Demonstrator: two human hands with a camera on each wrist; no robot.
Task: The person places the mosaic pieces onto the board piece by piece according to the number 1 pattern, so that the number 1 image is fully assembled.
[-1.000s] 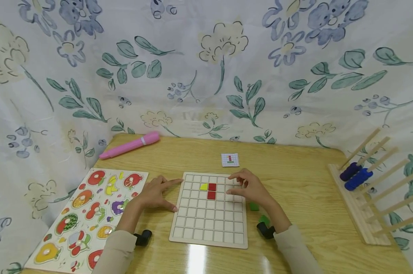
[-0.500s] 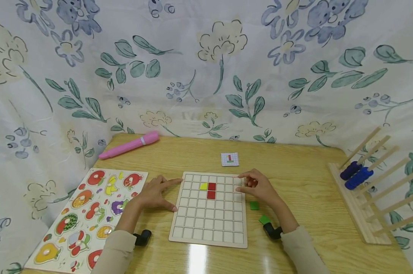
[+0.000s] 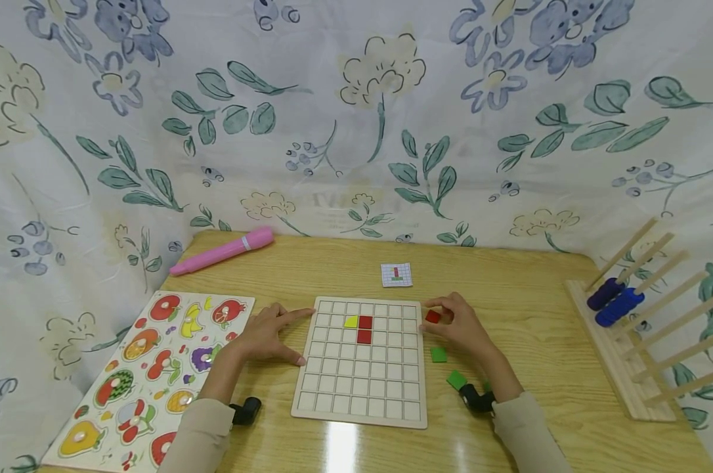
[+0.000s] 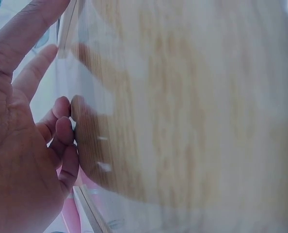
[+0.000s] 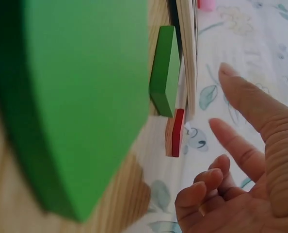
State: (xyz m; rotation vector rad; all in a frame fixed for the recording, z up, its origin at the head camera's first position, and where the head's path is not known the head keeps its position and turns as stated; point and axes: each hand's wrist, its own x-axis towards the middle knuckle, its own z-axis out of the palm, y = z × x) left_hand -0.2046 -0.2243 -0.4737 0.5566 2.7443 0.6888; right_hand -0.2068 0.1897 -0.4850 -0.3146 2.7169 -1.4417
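A white grid board (image 3: pixel 359 414) lies on the table with one yellow tile (image 3: pixel 350 322) and two red square tiles (image 3: pixel 364 337) in its cells. My left hand (image 3: pixel 264 337) rests at the board's left side, index finger and thumb spread along the edge; its other fingers curl loosely on the table in the left wrist view. Off the board's upper right side, my right hand (image 3: pixel 459 328) hovers around a loose red tile (image 5: pixel 176 133) on the table. Its thumb and index finger are apart, with nothing pinched. Green tiles (image 3: pixel 438 355) lie below that hand, one partly hidden by the wrist.
A small pattern card (image 3: pixel 396 275) lies beyond the board. The fruit puzzle board (image 3: pixel 155 368) is at left, a pink pen-shaped object (image 3: pixel 223 251) behind it. At right stands a wooden peg rack (image 3: pixel 625 355) with blue and dark purple rings (image 3: pixel 620 307).
My right hand has moved right, from over the board to just past its right edge. The loose red tile has come into view beneath it. My left hand has stayed in place.
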